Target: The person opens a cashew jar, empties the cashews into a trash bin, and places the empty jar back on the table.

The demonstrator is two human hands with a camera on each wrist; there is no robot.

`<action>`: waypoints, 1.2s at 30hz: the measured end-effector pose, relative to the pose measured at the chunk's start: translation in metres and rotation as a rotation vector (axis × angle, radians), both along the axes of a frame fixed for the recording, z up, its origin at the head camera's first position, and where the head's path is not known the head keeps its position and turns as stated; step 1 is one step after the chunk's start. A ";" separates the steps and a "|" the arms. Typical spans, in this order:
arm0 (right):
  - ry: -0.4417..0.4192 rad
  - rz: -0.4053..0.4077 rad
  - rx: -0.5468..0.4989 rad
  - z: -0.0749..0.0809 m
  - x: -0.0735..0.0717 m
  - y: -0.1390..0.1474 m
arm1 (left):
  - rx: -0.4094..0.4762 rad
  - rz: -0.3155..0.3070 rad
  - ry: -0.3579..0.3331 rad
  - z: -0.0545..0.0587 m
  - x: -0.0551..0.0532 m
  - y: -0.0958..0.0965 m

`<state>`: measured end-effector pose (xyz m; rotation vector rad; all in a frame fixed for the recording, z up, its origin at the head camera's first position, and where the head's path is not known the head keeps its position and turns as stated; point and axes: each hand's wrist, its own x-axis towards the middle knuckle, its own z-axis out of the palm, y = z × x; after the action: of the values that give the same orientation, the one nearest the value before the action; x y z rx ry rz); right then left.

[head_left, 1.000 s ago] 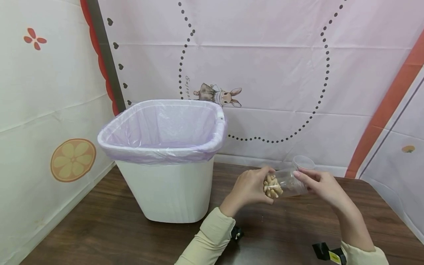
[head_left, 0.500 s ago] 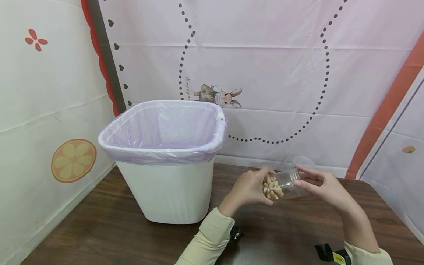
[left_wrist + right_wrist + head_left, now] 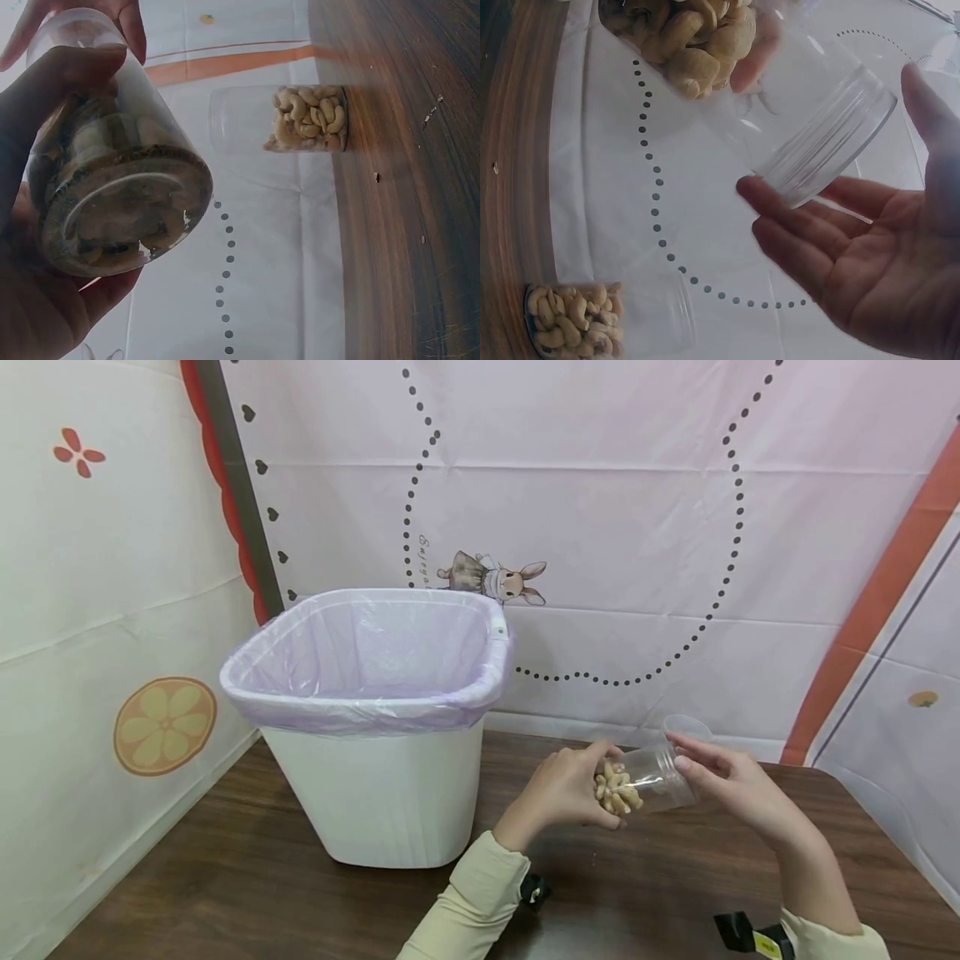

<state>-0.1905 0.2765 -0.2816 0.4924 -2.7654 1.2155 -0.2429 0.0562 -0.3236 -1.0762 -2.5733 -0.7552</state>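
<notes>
My left hand (image 3: 566, 789) grips a clear plastic jar (image 3: 656, 778) round its lower part and holds it tilted above the table, its mouth toward the right. Cashews (image 3: 617, 787) lie gathered in its bottom end. In the left wrist view the jar's base (image 3: 124, 217) faces the camera. Beside the mouth is my right hand (image 3: 877, 262), palm showing and fingers loosely extended. Its fingertips are at the threaded rim, and I see no lid in it. A second clear jar (image 3: 277, 120), part filled with cashews, stands upright behind, mostly hidden by my right hand in the head view.
A white bin (image 3: 375, 793) with a translucent purple liner (image 3: 367, 714) stands at the left on the dark wood table (image 3: 247, 860). Printed cloth (image 3: 622, 543) hangs behind and at both sides. Small crumbs (image 3: 376, 177) lie on the table.
My right thumb has shifted right and slightly down, away from the jar's side toward its rim. My left hand and the tilted jar are almost where they were; the cashews have settled slightly.
</notes>
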 end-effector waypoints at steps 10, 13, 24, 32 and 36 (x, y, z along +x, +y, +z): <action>-0.043 -0.103 0.115 -0.001 -0.001 -0.007 | -0.030 0.057 0.129 -0.001 -0.001 -0.001; -0.073 -0.130 0.144 -0.001 -0.002 -0.009 | -0.046 0.070 0.158 -0.001 -0.001 -0.001; -0.119 -0.168 0.145 0.004 0.000 -0.014 | -0.065 0.076 0.198 0.000 0.000 0.000; -0.118 -0.126 0.081 0.001 0.000 -0.010 | -0.062 0.067 0.164 0.001 0.000 -0.001; -0.088 -0.085 0.033 0.001 0.001 -0.006 | -0.039 0.043 0.091 0.002 0.000 -0.001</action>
<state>-0.1899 0.2705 -0.2805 0.3269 -2.8514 1.2030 -0.2427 0.0551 -0.3219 -1.0388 -2.5348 -0.6335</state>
